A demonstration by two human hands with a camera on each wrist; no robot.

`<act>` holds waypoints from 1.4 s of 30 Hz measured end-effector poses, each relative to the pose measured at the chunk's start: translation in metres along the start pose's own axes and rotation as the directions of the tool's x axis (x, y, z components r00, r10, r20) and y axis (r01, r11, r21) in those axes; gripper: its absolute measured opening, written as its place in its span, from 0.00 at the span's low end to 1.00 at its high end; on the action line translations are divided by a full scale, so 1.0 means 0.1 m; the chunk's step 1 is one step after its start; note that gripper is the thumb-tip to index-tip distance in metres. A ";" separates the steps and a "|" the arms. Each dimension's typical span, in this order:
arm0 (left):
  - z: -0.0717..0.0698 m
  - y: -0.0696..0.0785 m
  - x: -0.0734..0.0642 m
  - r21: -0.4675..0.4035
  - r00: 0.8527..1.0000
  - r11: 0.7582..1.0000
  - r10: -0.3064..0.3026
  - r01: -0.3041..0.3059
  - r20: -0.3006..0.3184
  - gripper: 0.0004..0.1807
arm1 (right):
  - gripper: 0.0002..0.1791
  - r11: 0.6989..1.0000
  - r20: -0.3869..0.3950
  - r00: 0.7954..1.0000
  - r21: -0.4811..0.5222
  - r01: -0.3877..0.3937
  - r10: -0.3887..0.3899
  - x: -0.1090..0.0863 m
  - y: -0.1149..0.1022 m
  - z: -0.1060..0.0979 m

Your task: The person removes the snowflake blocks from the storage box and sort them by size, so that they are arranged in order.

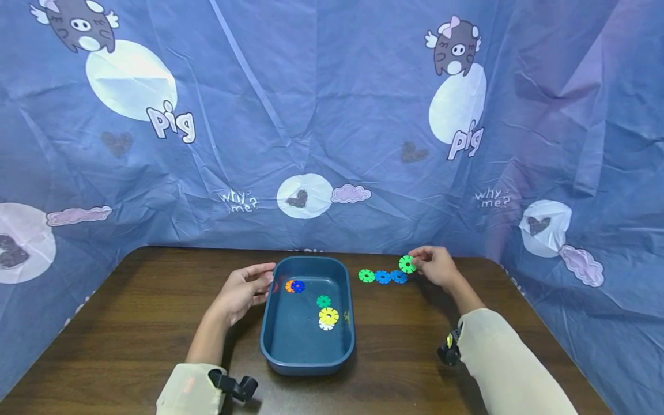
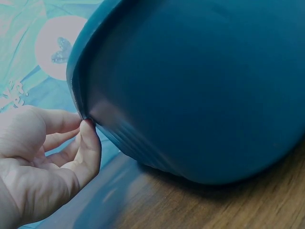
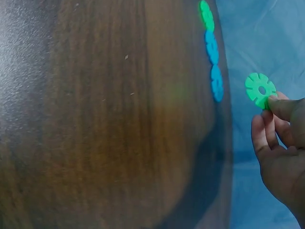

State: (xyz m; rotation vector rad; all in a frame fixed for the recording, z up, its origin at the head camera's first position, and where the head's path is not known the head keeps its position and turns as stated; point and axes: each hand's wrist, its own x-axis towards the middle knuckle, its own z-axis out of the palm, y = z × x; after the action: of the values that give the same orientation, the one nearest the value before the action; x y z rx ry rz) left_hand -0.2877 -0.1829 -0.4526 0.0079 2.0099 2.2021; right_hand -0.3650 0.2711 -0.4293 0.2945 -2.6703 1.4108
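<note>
My right hand (image 1: 437, 267) pinches a light green notched disc (image 3: 260, 89) between thumb and fingertips, raised near the table's far edge. Left of it, a green notched disc (image 1: 366, 276) and two blue ones, a middle disc (image 1: 383, 277) and an end disc (image 1: 399, 276), lie in a row on the table. My left hand (image 1: 244, 293) pinches the rim of a dark blue plastic bin (image 2: 190, 95) at its left side. Inside the bin are a yellow disc (image 1: 329, 315) overlapping a white disc (image 1: 326, 326), a green disc (image 1: 324, 301), and a blue disc (image 1: 298, 286) overlapping an orange disc (image 1: 289, 286).
The brown wooden table (image 1: 415, 357) carries the bin near its middle. A blue printed cloth (image 1: 353, 132) hangs behind the table and along its sides. Black wrist mounts sit at both cuffs, the left mount (image 1: 236, 386) close to the tabletop.
</note>
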 end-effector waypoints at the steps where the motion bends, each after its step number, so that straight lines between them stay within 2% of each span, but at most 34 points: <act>1: 0.00 0.00 0.00 0.003 1.000 1.000 0.002 -0.002 0.002 0.24 | 0.10 1.000 -0.017 1.000 0.003 -0.017 0.017 -0.01 0.03 0.00; 8: 0.00 0.00 0.00 0.009 1.000 1.000 0.000 0.000 -0.005 0.23 | 0.11 0.991 -0.100 0.986 0.030 -0.130 0.133 -0.08 0.20 0.00; 18: 0.00 -0.01 0.00 0.009 1.000 1.000 -0.001 0.001 -0.007 0.23 | 0.12 0.968 -0.118 0.963 0.098 -0.230 0.241 -0.17 0.32 0.07; 32: -0.01 -0.02 0.03 0.019 1.000 1.000 -0.004 0.004 -0.016 0.23 | 0.12 0.962 -0.110 0.957 -0.022 -0.271 0.267 -0.16 0.36 0.06; 42: 0.00 -0.02 0.02 0.013 1.000 1.000 0.000 0.000 -0.015 0.22 | 0.12 0.962 -0.098 0.960 -0.044 -0.269 0.264 -0.18 0.38 0.06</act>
State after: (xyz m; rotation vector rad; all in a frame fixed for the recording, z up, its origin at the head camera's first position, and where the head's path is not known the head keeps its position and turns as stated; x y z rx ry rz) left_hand -0.2898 -0.1826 -0.4545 -0.0063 2.0314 2.1961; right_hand -0.3562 0.2892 -0.4661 -0.1384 -2.7486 1.3723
